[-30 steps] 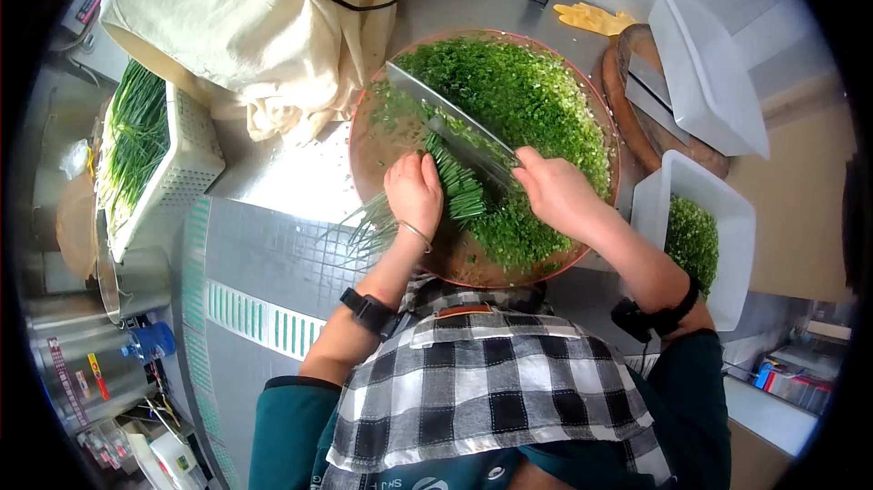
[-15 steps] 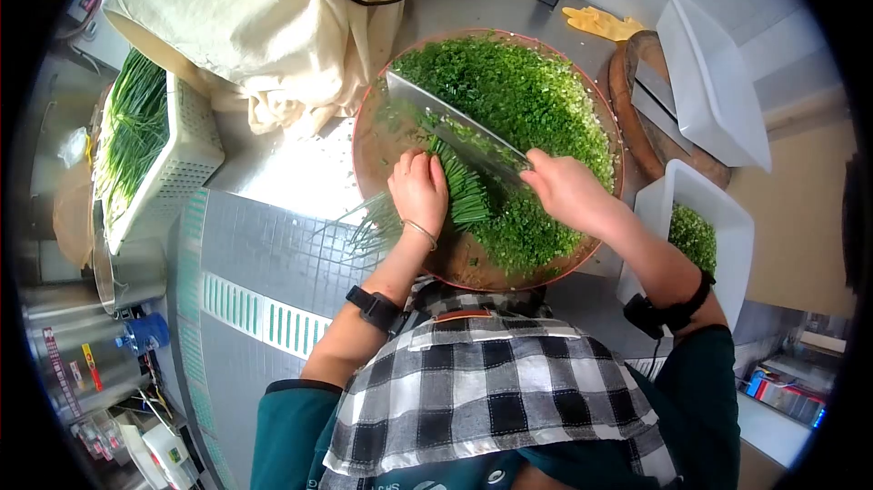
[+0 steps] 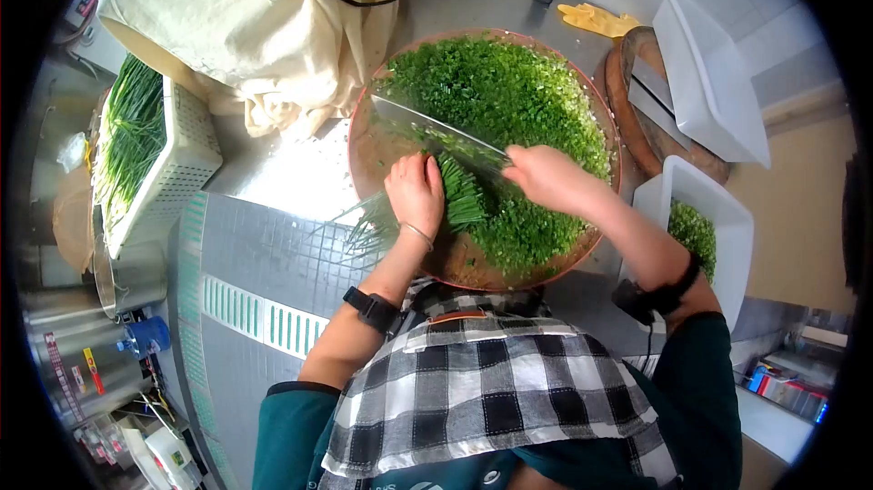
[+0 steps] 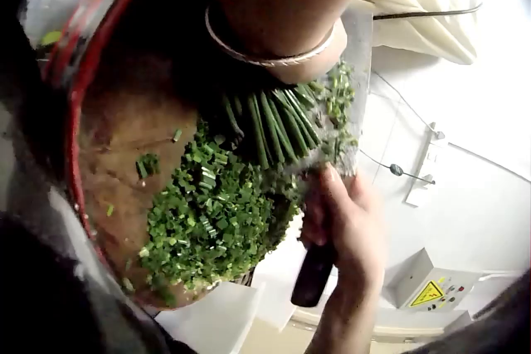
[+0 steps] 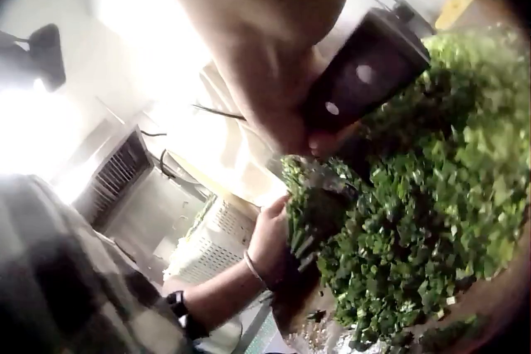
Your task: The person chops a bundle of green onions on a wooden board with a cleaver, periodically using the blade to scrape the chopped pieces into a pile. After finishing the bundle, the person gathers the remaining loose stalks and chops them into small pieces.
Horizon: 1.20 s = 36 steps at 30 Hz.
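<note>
On the round wooden board (image 3: 373, 140), my left hand (image 3: 416, 195) grips a bundle of long green stalks (image 3: 462, 192), its fingers curled over them. My right hand (image 3: 556, 183) holds a broad cleaver (image 3: 435, 129) by its handle; the blade lies just beyond the left fingertips, with green bits stuck on it. Chopped greens (image 3: 509, 90) cover the far and right parts of the board. In the left wrist view the right hand (image 4: 344, 225) is round the dark handle (image 4: 314, 275). The right wrist view shows the handle end (image 5: 369, 68) and the left hand (image 5: 270, 246) at the stalks.
At the left is a white basket (image 3: 182, 149) of long green stalks, below a cream cloth (image 3: 255, 26). To the right are a tub (image 3: 738, 245) of chopped greens, another white tub (image 3: 714, 81), a second board (image 3: 616, 81) with a blade on it, and a yellow glove (image 3: 596, 19).
The cleaver and my right hand have shifted slightly left, and the blade sits lower at its far end. My left hand stays on the bundle in nearly the same place.
</note>
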Each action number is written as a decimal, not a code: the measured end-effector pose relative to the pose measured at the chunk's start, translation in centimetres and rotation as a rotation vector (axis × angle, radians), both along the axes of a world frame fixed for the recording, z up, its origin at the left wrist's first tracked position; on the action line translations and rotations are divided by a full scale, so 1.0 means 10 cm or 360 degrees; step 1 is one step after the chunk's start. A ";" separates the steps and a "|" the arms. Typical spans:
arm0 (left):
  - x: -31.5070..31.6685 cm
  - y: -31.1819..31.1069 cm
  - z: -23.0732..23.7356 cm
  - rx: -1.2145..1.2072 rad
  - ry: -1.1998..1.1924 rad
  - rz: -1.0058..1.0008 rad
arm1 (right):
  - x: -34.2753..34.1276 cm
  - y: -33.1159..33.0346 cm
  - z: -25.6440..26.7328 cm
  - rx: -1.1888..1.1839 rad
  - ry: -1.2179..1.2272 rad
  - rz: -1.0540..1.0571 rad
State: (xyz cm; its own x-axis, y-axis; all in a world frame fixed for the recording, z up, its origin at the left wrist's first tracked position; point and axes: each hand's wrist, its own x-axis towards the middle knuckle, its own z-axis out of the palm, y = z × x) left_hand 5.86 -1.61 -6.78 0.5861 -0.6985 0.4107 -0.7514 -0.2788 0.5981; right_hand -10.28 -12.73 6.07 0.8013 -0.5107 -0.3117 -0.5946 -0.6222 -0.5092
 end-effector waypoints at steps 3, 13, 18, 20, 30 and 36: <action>0.00 0.02 0.01 0.0016 -0.0031 -0.0003 | 0.25 0.10 -0.32 -0.0126 -0.0133 -0.0085; 0.01 0.16 0.07 -0.0108 0.0107 0.0043 | -0.15 0.16 0.26 -0.0129 -0.0273 -0.0058; -0.03 0.13 -0.04 -0.0077 -0.0123 0.0053 | -0.17 0.18 0.12 -0.0191 -0.0042 0.0072; -0.03 0.11 -0.02 -0.0066 -0.0159 0.0082 | 0.02 0.13 -0.20 -0.0124 -0.0146 0.0050; -0.04 0.12 0.02 -0.0127 -0.0082 0.0094 | 0.00 0.05 0.09 -0.0067 -0.0148 -0.0030; -0.04 0.14 0.02 -0.0022 -0.0056 0.0061 | 0.14 0.08 -0.27 -0.0161 -0.0131 0.0112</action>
